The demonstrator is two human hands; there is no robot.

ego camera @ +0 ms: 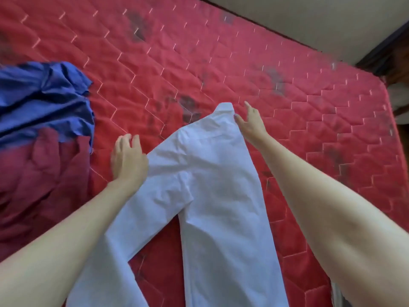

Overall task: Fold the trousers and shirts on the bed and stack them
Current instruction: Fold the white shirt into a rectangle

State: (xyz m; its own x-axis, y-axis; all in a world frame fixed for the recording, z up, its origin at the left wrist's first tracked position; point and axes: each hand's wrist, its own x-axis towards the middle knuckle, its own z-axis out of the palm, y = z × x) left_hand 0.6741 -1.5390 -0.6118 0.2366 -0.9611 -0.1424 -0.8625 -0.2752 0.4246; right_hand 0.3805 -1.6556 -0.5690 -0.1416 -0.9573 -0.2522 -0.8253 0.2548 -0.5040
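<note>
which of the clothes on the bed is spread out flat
The white trousers, spread flat between the left hand and right hand. The blue garment and dark red garment lie crumpled at the left.

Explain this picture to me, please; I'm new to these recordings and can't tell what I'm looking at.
There is no machine here. A camera worn on a person's head looks down at their own two bare arms. They stand at a bed with a red quilted mattress. White trousers lie spread flat on it, legs pointing toward the person. The left hand rests at the trousers' left edge, and the right hand touches the right edge near the waist, fingers fairly straight; neither clearly grips. To the left lie a crumpled blue garment and a dark red one, both unfolded.
</note>
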